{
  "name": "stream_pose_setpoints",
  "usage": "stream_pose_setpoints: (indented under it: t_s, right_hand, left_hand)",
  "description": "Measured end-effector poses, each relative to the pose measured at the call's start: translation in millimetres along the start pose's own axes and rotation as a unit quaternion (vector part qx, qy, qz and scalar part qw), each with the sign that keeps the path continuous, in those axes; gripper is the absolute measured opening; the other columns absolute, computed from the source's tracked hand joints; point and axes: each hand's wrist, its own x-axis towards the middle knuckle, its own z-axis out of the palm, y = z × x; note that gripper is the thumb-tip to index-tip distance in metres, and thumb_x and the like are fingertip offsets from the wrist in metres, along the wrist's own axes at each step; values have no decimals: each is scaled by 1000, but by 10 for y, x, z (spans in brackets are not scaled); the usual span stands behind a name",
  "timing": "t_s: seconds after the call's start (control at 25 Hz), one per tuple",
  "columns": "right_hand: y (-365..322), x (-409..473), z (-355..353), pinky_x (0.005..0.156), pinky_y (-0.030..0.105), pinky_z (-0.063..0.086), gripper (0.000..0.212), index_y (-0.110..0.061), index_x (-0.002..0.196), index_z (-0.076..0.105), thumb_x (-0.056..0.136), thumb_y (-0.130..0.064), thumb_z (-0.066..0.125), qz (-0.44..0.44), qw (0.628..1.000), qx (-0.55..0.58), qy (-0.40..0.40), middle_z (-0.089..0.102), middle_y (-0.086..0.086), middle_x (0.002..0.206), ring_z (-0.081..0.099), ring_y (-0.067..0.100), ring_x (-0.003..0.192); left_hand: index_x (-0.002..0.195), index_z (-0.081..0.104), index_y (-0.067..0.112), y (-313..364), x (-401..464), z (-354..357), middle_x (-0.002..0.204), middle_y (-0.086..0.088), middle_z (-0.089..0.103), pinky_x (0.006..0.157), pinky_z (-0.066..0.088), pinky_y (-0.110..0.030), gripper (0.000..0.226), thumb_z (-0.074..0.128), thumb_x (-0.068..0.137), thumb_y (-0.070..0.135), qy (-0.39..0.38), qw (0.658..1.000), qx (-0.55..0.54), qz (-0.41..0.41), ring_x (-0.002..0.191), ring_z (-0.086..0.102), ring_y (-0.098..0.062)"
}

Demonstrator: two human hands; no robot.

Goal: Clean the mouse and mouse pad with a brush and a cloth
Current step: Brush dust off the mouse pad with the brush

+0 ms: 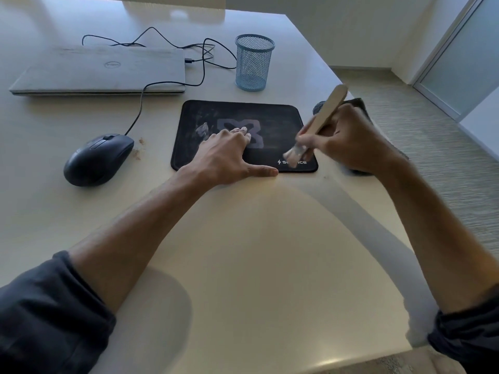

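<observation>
A black mouse pad (272, 117) with a grey logo and pale dust smears lies on the white desk. My left hand (224, 155) rests flat on its near-left part, fingers spread, holding nothing. My right hand (348, 139) grips a wooden-handled brush (322, 120); its bristles touch the pad's near-right corner over the white lettering. A black wired mouse (98, 159) sits on the desk left of the pad. A dark cloth (357, 103) lies at the desk's right edge, mostly hidden behind my right hand.
A shut silver laptop (100, 70) lies at the back left, with black cables (167, 47) trailing behind it. A blue mesh pen cup (253, 63) stands behind the pad. Brown crumbs (139, 148) lie beside the mouse. The desk's right edge (383, 206) drops to the floor.
</observation>
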Motion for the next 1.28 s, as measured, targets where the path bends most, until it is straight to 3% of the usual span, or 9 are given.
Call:
stream_pose_setpoints:
  t_s: [0.12,0.24,0.4,0.6,0.68,0.84,1.0,1.16,1.28]
  right_hand:
    - [71,4,53,68,34,58,7,-20,76,77,82,-23,75,33,998,-32,-37,74,-5,73,71,16,72]
    - [206,-8,-116,70,34,56,12,-22,72,75,76,-31,70,86,983,-163,27,73,-4,72,69,16,75]
    - [-94,-41,184,66,27,59,7,-22,80,76,85,-21,72,-1,998,53,26,74,-11,71,71,4,66]
    - [227,-12,-58,79,41,58,13,-21,78,77,79,-32,70,107,988,-110,-2,74,-5,74,70,16,79]
    - [308,-48,-163,79,37,56,12,-23,77,76,79,-33,69,135,984,-117,9,73,-8,72,68,13,80]
    - [168,-62,-23,68,22,52,13,-25,73,75,83,-29,68,83,995,-49,38,73,-15,67,67,-2,71]
    - [248,-61,-50,73,32,47,18,-19,85,75,83,-33,65,117,968,-201,90,73,2,79,66,24,79]
    - [182,-79,-32,76,26,54,11,-22,82,77,84,-28,68,104,991,-72,49,74,-7,70,71,14,79]
    - [196,-75,-8,77,32,51,16,-23,88,78,83,-33,66,110,983,-122,84,75,-3,79,69,20,83]
  left_hand:
    - [142,46,10,5,0,-12,153,-3,38,106,39,-44,123,43,53,94,-7,1000,-5,8,135,43,-27]
    - [145,43,13,-31,13,-27,154,0,35,112,34,-44,122,46,53,94,-18,1000,-22,3,138,39,-25]
    - [144,45,14,-81,42,-41,154,1,35,111,35,-43,115,53,58,90,-27,999,-32,19,138,40,-24]
    - [147,40,14,-102,44,-46,157,3,30,115,22,-41,121,49,54,91,-41,998,-40,18,143,31,-21]
    - [147,39,13,-106,39,-47,157,2,29,115,22,-41,120,50,55,90,-46,998,-40,24,143,29,-22]
    - [148,36,12,-99,39,-44,157,1,29,116,23,-41,119,51,57,88,-47,998,-38,27,143,29,-22]
    - [149,36,14,-97,39,-43,157,3,28,116,22,-41,120,48,56,89,-53,998,-36,21,143,29,-22]
    - [148,36,15,-91,41,-29,158,3,28,115,20,-40,119,47,55,89,-51,998,-31,21,143,28,-22]
    - [149,35,16,-101,49,-29,158,3,27,115,21,-41,121,46,54,90,-53,998,-29,20,143,28,-23]
